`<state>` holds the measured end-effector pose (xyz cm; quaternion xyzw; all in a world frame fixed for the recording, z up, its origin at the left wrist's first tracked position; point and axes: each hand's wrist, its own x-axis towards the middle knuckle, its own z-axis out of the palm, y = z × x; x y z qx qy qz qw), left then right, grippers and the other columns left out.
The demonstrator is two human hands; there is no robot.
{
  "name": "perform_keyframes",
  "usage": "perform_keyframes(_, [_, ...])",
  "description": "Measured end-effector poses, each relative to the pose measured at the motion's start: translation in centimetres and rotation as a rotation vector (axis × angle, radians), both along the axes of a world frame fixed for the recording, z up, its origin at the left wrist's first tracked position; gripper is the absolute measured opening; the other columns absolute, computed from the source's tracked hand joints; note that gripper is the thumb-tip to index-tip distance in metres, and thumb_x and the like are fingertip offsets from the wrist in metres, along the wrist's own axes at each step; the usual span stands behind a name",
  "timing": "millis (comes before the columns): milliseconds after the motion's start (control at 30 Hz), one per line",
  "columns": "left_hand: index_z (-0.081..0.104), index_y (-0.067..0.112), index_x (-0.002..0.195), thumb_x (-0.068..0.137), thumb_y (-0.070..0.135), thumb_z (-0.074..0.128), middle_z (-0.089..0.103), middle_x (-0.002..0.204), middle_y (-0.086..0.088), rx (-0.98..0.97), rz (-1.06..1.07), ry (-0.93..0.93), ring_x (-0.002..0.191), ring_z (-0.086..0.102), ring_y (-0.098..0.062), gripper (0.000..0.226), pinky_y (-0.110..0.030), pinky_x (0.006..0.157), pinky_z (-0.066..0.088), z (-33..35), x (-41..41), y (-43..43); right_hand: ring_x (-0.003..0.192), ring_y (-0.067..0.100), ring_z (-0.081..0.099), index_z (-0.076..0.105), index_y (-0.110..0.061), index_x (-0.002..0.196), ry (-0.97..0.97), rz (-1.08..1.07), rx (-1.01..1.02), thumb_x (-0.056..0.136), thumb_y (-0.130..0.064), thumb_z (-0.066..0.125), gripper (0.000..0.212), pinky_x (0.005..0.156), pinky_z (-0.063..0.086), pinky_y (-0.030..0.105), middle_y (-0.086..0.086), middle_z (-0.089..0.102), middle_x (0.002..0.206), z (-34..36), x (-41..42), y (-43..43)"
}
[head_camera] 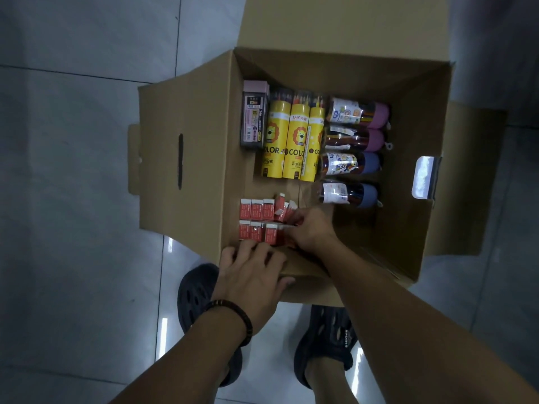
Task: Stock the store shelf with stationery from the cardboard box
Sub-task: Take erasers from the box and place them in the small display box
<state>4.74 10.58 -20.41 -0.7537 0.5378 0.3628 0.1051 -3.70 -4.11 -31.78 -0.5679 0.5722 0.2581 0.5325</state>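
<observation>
An open cardboard box [186, 158] stands on the floor below me. Inside lie several small red eraser packs [256, 209] in two rows at the near left, three yellow coloured-pencil tubes [294, 141], a dark lead-refill box [253, 118] and several clear pencil tubes with pink and blue caps [354, 137]. My right hand [309, 228] reaches into the box and its fingers close on red eraser packs at the right end of the rows. My left hand [253, 272] rests on the box's near rim, fingers curled over the edge.
The box flaps are folded outward: one at the far side [344, 24], one at the right [466, 182]. Grey tiled floor [73, 199] surrounds the box. My feet in black clogs [195, 293] stand just in front of it. No shelf is in view.
</observation>
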Motion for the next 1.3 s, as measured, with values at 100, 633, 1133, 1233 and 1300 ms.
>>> perform_keyframes(100, [0.057,0.037,0.123,0.097,0.064,0.016,0.056,0.126,0.011,0.012,0.001,0.013,0.119,0.045,-0.019,0.055,-0.042,0.096,0.038,-0.1,0.1,0.0,0.085,0.009,0.065,0.081,-0.019,0.103,0.012,0.008,-0.023,0.085,-0.027,0.088,0.021,0.076,0.057,0.024,-0.006,0.071,0.098,0.1,-0.1,-0.5])
perform_keyframes(633, [0.069,0.014,0.130,0.105,0.056,0.042,0.074,0.124,-0.017,-0.164,1.642,1.180,0.119,0.069,-0.034,0.056,-0.049,0.101,0.053,21.0,4.2,-7.4,0.092,0.010,0.074,0.079,-0.028,0.096,-0.547,-0.044,-0.156,0.090,-0.014,0.082,0.015,0.079,0.064,0.032,-0.008,0.077,0.096,34.6,2.0,-3.3])
perform_keyframes(1133, [0.071,0.018,0.099,0.087,0.047,0.071,0.060,0.085,-0.004,-0.418,1.715,1.650,0.064,0.053,-0.015,0.032,-0.028,0.057,0.043,65.2,12.8,-4.5,0.089,0.005,0.069,0.066,-0.037,0.141,-0.988,0.032,-0.682,0.102,-0.004,0.066,0.051,0.080,0.057,0.029,-0.013,0.071,0.093,79.9,9.0,-0.7])
perform_keyframes(1233, [0.063,0.017,0.109,0.087,0.036,0.079,0.059,0.084,-0.002,-0.569,1.608,1.589,0.062,0.054,-0.013,0.034,-0.026,0.055,0.037,72.6,13.9,-0.7,0.074,0.022,0.063,0.025,-0.050,0.163,-1.019,0.059,-0.368,0.103,-0.007,0.064,0.083,0.072,0.050,0.027,0.002,0.068,0.080,87.6,10.0,1.4])
perform_keyframes(1300, [0.061,0.018,0.112,0.087,0.031,0.081,0.058,0.082,-0.002,-0.697,1.547,1.500,0.063,0.055,-0.012,0.034,-0.025,0.054,0.035,77.4,13.8,2.3,0.074,0.018,0.068,0.031,-0.041,0.155,-1.009,0.083,-0.204,0.103,-0.010,0.066,0.069,0.070,0.053,0.029,0.006,0.075,0.084,91.9,11.1,3.5])
